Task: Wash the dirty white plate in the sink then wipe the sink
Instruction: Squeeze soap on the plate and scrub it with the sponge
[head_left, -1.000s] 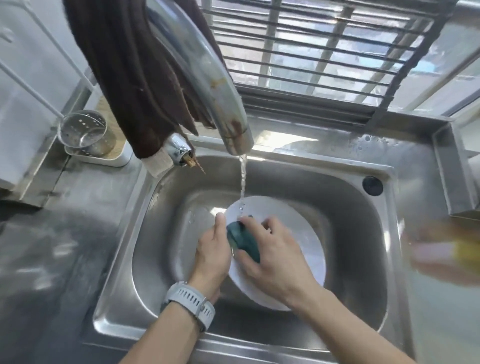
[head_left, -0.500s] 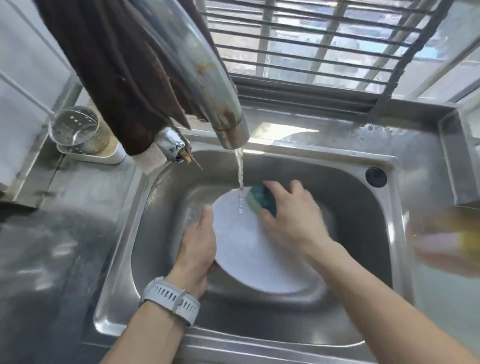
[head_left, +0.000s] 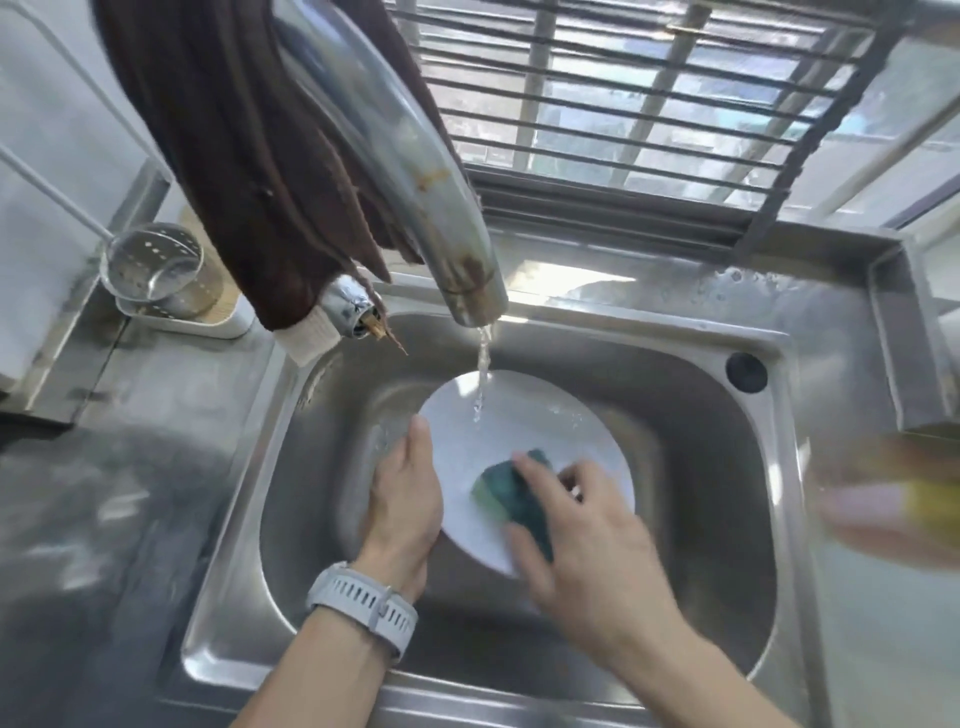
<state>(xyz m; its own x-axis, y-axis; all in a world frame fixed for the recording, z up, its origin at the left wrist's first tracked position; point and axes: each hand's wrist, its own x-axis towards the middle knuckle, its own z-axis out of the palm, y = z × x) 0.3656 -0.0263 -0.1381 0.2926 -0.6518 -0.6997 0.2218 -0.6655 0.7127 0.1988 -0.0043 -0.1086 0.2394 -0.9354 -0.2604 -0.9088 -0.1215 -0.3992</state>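
Note:
The white plate (head_left: 524, 431) is tilted inside the steel sink (head_left: 701, 467), under a thin stream of water from the tap (head_left: 415, 171). My left hand (head_left: 405, 499), with a white watch on its wrist, grips the plate's left rim. My right hand (head_left: 582, 530) holds a green sponge (head_left: 506, 493) and presses it onto the plate's lower middle; the hand is motion-blurred. The plate's lower right part is hidden by my right hand.
A brown cloth (head_left: 249, 156) hangs over the tap. A perforated metal cup (head_left: 156, 270) in a white holder stands at the back left on the steel counter (head_left: 104, 519). A blurred yellow and pink object (head_left: 893, 504) lies on the right counter. A barred window (head_left: 649, 93) is behind.
My right hand has dragged the sponge from the plate's far edge down to its lower middle. My left hand has kept its hold on the rim.

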